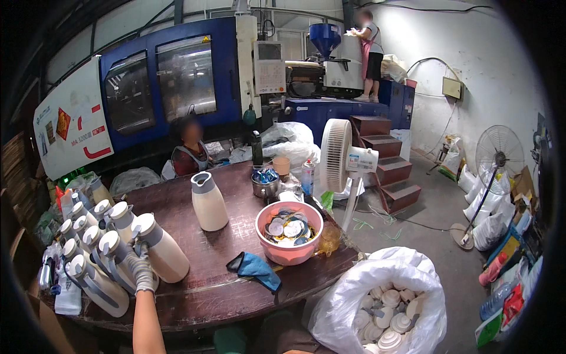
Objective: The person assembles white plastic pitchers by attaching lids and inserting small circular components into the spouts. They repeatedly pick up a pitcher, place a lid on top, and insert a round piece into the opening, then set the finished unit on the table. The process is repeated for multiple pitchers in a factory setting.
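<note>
My left hand (pixel 140 268), in a whitish knit glove, reaches into a cluster of cream thermos jugs at the table's left. Its fingers close around the grey handle of the nearest thermos jug (pixel 168 256), which has a grey collar and a round white lid. Several similar lidded thermos jugs (pixel 97 289) stand close beside it. Apart from them, a thermos jug (pixel 209 206) with a grey rim and no white lid stands upright mid-table. My right hand is out of view; only a sliver of skin shows at the lower edge.
On the brown table (pixel 200 265) are a pink basin (pixel 289 253) of discs, a blue cloth (pixel 254 271), a metal pot (pixel 265 187) and a spray can (pixel 308 177). A white sack (pixel 433 307) of lids and a fan (pixel 336 156) stand right. Two people are beyond.
</note>
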The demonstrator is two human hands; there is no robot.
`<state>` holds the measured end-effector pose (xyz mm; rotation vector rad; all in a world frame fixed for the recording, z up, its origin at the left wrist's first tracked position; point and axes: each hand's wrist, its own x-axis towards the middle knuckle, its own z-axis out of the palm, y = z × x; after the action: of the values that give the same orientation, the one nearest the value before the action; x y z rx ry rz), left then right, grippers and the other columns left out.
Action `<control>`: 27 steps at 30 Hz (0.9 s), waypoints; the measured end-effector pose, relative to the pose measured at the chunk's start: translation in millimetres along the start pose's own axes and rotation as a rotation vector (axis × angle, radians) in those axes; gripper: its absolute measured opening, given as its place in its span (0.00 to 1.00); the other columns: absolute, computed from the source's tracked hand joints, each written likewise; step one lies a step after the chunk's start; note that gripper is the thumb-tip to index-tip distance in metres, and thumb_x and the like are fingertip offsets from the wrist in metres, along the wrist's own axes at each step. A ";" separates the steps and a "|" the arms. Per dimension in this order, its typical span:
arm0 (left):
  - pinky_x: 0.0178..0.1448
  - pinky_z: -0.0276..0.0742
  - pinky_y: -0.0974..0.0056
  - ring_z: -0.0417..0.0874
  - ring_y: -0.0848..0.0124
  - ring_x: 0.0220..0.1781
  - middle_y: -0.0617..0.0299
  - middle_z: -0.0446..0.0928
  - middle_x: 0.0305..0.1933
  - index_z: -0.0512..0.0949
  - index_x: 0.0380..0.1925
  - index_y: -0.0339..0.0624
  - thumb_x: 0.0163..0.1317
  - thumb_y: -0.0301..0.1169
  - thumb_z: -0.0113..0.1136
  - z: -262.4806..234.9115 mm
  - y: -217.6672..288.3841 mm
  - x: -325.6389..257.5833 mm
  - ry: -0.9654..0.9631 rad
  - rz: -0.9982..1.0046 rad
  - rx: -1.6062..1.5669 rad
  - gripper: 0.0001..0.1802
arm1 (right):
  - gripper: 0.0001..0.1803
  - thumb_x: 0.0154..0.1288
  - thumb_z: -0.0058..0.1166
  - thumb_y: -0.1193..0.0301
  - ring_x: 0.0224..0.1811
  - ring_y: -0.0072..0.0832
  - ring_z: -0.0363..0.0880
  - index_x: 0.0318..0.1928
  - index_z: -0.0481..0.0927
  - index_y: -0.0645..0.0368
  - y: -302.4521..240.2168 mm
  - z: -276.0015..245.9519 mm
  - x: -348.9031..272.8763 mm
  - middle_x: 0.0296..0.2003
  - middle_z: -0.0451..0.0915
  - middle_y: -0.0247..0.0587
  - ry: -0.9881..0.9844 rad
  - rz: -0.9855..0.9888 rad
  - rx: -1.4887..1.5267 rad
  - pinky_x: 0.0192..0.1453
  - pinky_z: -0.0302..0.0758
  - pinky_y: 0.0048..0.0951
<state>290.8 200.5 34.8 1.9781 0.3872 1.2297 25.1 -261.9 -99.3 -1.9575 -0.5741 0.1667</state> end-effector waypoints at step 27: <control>0.54 0.75 0.49 0.82 0.52 0.49 0.47 0.79 0.48 0.58 0.70 0.61 0.57 0.46 0.59 54.0 -57.6 -58.6 -0.700 0.020 0.680 0.40 | 0.12 0.68 0.54 0.69 0.36 0.23 0.81 0.48 0.80 0.60 39.2 -7.4 65.3 0.37 0.83 0.37 -0.193 0.594 0.398 0.41 0.77 0.25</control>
<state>316.2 179.6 -57.8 2.8257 0.4535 0.3450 97.4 -251.1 -121.7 -1.6751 -0.0510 0.7864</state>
